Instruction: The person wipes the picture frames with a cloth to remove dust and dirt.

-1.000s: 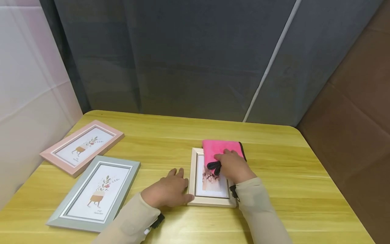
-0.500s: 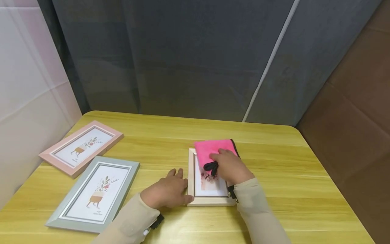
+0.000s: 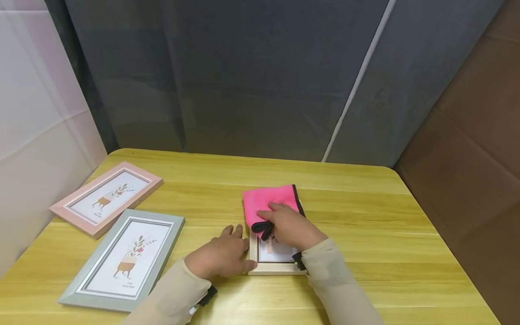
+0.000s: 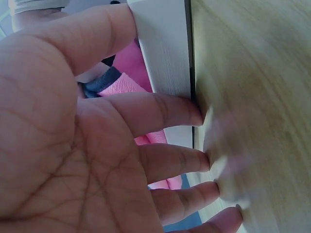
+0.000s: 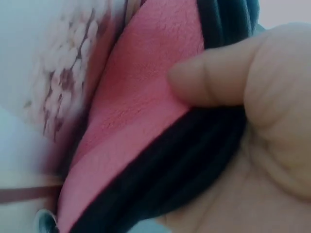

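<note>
A cream picture frame (image 3: pixel 276 270) lies flat on the table at centre right, its blossom picture (image 5: pixel 68 68) partly covered. Over its upper part spreads a folded pink cloth (image 3: pixel 264 203) with black edging, which overhangs the frame's left side. My right hand (image 3: pixel 294 225) grips this cloth, thumb against the pink face beside the folded black edges in the right wrist view. Along the frame's left side my left hand (image 3: pixel 221 253) steadies it, thumb on the lower left corner. In the left wrist view its fingers (image 4: pixel 170 114) reach past the frame's edge to the tabletop.
A grey-green picture frame (image 3: pixel 101 295) with a plant print lies at the left. Behind it is a pink picture frame (image 3: pixel 83 221) with a similar print. The wooden table (image 3: pixel 386 234) ends at a dark curtain (image 3: pixel 252 81) behind.
My right hand has slid the pink cloth leftward across the frame's upper part, covering more of the picture. My left hand stays at the frame's left side.
</note>
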`<act>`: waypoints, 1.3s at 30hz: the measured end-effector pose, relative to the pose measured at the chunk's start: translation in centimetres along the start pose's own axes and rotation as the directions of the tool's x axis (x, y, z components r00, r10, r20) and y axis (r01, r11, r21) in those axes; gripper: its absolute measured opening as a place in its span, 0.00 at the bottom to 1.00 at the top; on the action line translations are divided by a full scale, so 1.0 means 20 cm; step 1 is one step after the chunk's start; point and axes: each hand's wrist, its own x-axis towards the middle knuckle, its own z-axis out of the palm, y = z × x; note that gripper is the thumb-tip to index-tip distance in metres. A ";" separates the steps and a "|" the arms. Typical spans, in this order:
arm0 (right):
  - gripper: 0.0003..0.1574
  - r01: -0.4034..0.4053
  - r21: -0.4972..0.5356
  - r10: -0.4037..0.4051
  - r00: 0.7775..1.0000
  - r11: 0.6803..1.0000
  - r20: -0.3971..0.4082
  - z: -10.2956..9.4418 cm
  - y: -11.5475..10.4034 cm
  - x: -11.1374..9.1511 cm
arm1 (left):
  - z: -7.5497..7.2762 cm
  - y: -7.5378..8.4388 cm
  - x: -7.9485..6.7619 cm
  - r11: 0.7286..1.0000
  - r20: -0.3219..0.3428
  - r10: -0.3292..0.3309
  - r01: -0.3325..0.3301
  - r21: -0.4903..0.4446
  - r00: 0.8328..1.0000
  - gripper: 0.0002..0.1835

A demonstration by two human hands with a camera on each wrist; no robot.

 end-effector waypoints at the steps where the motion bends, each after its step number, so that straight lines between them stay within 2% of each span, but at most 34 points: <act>1: 0.33 -0.001 -0.003 0.001 1.000 1.000 -0.004 0.00 0.00 0.00 | 0.00 0.00 0.00 1.000 -0.001 0.001 -0.001 0.001 1.000 0.33; 5: 0.30 -0.114 -0.032 0.113 0.993 0.993 -0.022 -0.02 0.04 -0.02 | 0.00 0.00 0.00 1.000 -0.004 -0.003 0.003 -0.012 1.000 0.33; 9: 0.29 -0.255 -0.041 0.254 0.967 0.966 -0.029 -0.05 0.10 -0.03 | 0.01 0.00 0.00 1.000 -0.001 -0.004 0.004 -0.020 1.000 0.33; 12: 0.30 -0.282 -0.042 0.282 0.959 0.958 -0.024 -0.04 0.11 -0.03 | 0.00 0.00 0.00 1.000 0.001 -0.003 0.003 -0.020 1.000 0.33; 14: 0.30 -0.249 -0.046 0.249 0.968 0.967 -0.013 -0.03 0.10 -0.02 | 0.00 0.00 0.00 1.000 0.000 -0.006 0.006 -0.023 1.000 0.33; 18: 0.33 -0.100 -0.038 0.101 0.995 0.994 0.015 -0.01 0.04 0.00 | 0.00 0.00 0.00 1.000 0.001 -0.016 0.016 -0.023 1.000 0.34; 20: 0.35 -0.034 -0.035 0.035 0.999 0.999 0.014 0.00 0.02 0.00 | 0.00 0.00 0.00 1.000 0.002 -0.014 0.015 -0.018 1.000 0.34; 24: 0.37 0.021 -0.016 -0.021 1.000 1.000 0.003 0.00 -0.01 0.00 | 0.00 0.00 0.00 1.000 -0.002 -0.008 0.008 -0.016 1.000 0.35; 27: 0.33 0.082 0.014 -0.082 0.997 0.997 0.012 -0.01 -0.01 -0.01 | 0.00 0.00 0.00 0.999 -0.015 0.007 -0.007 -0.032 1.000 0.35; 30: 0.32 0.152 0.054 -0.154 0.987 0.987 0.041 -0.01 -0.03 -0.04 | 0.01 -0.01 0.00 0.996 -0.057 0.062 -0.065 -0.057 0.996 0.32; 35: 0.31 0.247 0.105 -0.257 0.961 0.963 0.100 -0.02 -0.08 -0.17 | 0.03 -0.04 -0.02 0.982 -0.156 0.169 -0.181 -0.062 0.973 0.28; 39: 0.31 0.274 0.074 -0.282 0.950 0.959 0.133 0.00 -0.13 -0.26 | 0.05 -0.06 -0.03 0.978 -0.195 0.199 -0.208 -0.028 0.960 0.30</act>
